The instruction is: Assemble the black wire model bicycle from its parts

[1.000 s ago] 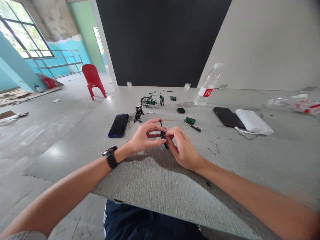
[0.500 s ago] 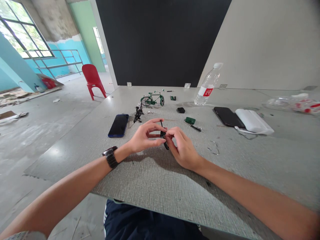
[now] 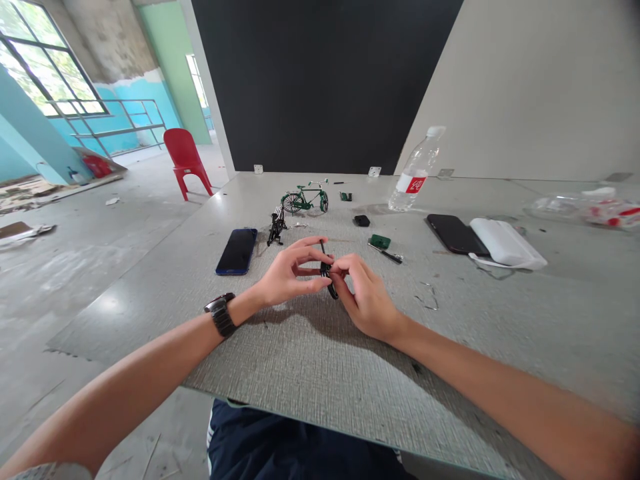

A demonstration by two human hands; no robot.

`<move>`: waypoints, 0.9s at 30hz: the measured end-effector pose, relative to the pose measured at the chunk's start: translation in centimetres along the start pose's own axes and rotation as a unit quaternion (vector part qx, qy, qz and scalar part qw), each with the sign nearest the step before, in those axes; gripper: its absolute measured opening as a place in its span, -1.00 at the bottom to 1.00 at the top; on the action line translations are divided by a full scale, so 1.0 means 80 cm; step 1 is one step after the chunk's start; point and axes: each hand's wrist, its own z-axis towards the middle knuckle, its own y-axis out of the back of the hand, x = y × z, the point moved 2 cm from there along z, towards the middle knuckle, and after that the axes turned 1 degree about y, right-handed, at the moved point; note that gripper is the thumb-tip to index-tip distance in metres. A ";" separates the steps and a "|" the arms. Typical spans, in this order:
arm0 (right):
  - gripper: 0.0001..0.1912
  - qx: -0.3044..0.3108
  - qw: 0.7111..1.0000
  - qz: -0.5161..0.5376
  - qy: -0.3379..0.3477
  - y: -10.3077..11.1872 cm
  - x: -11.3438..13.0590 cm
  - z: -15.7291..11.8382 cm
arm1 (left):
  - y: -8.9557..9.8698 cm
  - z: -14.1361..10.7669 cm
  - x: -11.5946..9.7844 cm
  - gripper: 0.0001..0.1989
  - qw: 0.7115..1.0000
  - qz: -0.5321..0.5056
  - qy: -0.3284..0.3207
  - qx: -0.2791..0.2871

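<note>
A small black wheel-shaped part (image 3: 328, 278) is pinched between both hands just above the grey table (image 3: 300, 360). My left hand (image 3: 287, 272), with a dark watch on its wrist, grips it from the left with thumb and fingers. From the right, my right hand (image 3: 364, 293) holds the same part by the fingertips. Behind the hands stand a green miniature bicycle (image 3: 305, 197) and a small black model part (image 3: 277, 226).
A blue phone (image 3: 237, 251) lies left of the hands; a green piece (image 3: 381, 241) and a small screwdriver (image 3: 386, 253) lie right of them. Further right are a black phone (image 3: 456, 233), a white pouch (image 3: 506, 242) and a water bottle (image 3: 416, 171). A red chair (image 3: 187, 159) stands beyond the table.
</note>
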 end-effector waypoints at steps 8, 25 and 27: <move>-0.90 0.008 1.000 0.004 -0.007 -0.001 -0.001 0.000 | 0.000 0.000 0.003 -0.68 1.000 -0.004 -0.009 0.008; -0.91 0.004 1.000 -0.004 0.003 -0.001 0.000 0.000 | -0.001 0.000 0.005 -0.68 1.000 -0.015 -0.011 0.009; -0.91 0.004 1.000 -0.007 0.004 0.000 0.000 0.000 | 0.000 0.000 0.006 -0.67 1.000 -0.011 -0.006 0.010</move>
